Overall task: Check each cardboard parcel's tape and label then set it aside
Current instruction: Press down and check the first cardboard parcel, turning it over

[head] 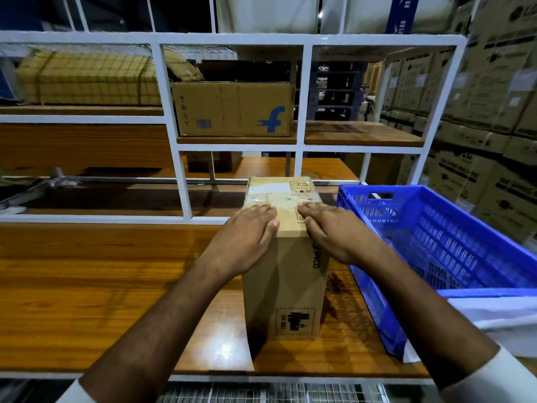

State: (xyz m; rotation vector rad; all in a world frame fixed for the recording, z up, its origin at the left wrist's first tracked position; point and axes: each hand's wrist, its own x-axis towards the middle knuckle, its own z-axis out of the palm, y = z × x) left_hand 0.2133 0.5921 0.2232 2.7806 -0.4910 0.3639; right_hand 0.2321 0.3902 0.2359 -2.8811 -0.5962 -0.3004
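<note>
A tall brown cardboard parcel (pixel 286 286) stands upright on the wooden table (pixel 116 286), printed with "Pico" on its right side and a handling mark low on its near face. Clear tape and a pale label cover its top. My left hand (pixel 247 237) lies flat on the top's left near edge, fingers straight. On the top's right near edge rests my right hand (pixel 331 231), fingers straight and pointing left. Both hands press on the taped top.
A blue plastic crate (pixel 453 242) sits right of the parcel, with white fabric over its near corner. A white metal rack (pixel 180 175) stands behind, holding a cardboard box with a blue "f" logo (pixel 232 109). Stacked cartons (pixel 494 112) fill the right.
</note>
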